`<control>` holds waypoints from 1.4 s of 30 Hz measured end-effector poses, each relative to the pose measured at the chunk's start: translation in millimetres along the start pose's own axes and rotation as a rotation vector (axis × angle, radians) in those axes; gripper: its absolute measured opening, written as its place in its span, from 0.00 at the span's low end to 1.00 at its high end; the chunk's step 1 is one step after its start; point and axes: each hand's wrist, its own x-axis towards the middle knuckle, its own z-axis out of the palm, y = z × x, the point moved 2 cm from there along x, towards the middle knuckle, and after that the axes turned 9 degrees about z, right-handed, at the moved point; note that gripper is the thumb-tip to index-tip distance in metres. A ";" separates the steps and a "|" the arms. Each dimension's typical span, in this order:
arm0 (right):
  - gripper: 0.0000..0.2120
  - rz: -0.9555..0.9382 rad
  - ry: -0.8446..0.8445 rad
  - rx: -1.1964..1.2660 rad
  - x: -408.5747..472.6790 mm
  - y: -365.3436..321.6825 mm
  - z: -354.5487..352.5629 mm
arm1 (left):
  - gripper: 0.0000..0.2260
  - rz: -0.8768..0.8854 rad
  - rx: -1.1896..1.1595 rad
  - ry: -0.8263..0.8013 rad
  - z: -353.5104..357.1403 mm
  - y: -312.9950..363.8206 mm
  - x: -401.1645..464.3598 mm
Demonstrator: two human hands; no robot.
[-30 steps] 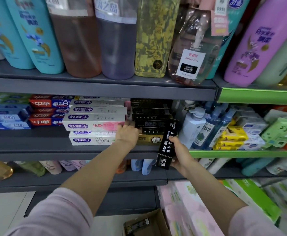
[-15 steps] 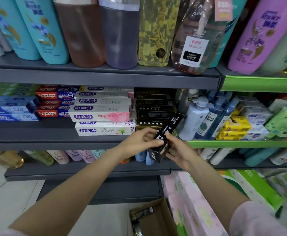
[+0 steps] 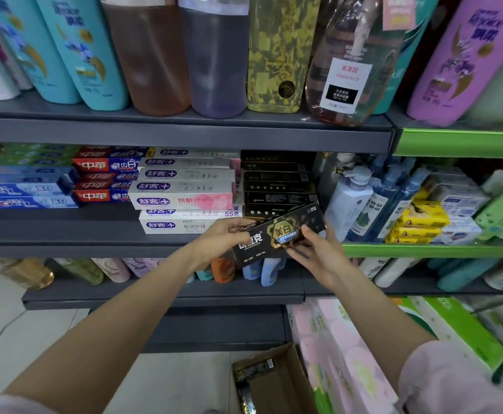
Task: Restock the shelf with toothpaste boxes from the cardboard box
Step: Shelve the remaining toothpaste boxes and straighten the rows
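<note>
Left hand (image 3: 220,240): fingers curled round the left end of a black toothpaste box (image 3: 277,234).
Right hand (image 3: 319,255): grips the same box from the right and below, thumb on its printed face.
Box: held tilted (right end higher) just in front of the grey shelf (image 3: 65,234), touching neither.
Stack: black boxes (image 3: 277,186) piled behind it, white boxes (image 3: 184,192) to their left.
Cardboard box (image 3: 274,383): open on the floor, near and below, more black packs inside.
</note>
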 end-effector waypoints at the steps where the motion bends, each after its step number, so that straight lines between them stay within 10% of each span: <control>1: 0.22 -0.010 -0.008 0.004 0.4 0.6 1.2 | 0.16 0.008 0.020 0.018 -0.3 -1.0 1.9; 22: 0.13 -0.077 0.229 -0.236 24.5 6.6 -7.2 | 0.27 0.213 0.923 0.072 23.3 -11.4 59.9; 32: 0.30 -0.229 0.297 -1.494 35.6 -2.8 -4.5 | 0.24 0.223 1.210 0.104 31.1 -6.7 71.8; 42: 0.27 -0.559 0.376 -1.935 40.2 -4.2 6.2 | 0.29 0.212 1.152 0.080 18.7 -18.3 68.1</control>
